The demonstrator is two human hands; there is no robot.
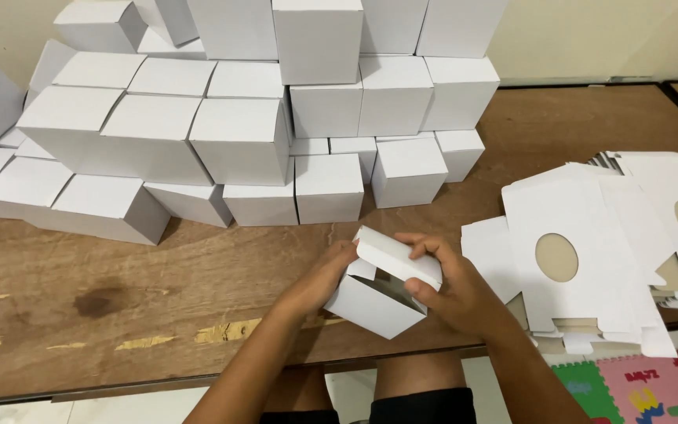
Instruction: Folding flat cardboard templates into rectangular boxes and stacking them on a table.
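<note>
Both my hands hold a small white cardboard box (370, 305) just above the near edge of the brown wooden table (119, 275). My left hand (319, 279) grips its left side, fingers at the top corner. My right hand (453, 286) wraps the right side, with fingers resting on the box's half-folded lid flap (395, 257). The lid stands partly raised, leaving a dark gap beneath it.
A large pile of assembled white boxes (245, 133) fills the back and left of the table. To the right lies a stack of flat white box blanks (606, 243) with oval cut-outs. A colourful foam mat (645, 389) shows on the floor below.
</note>
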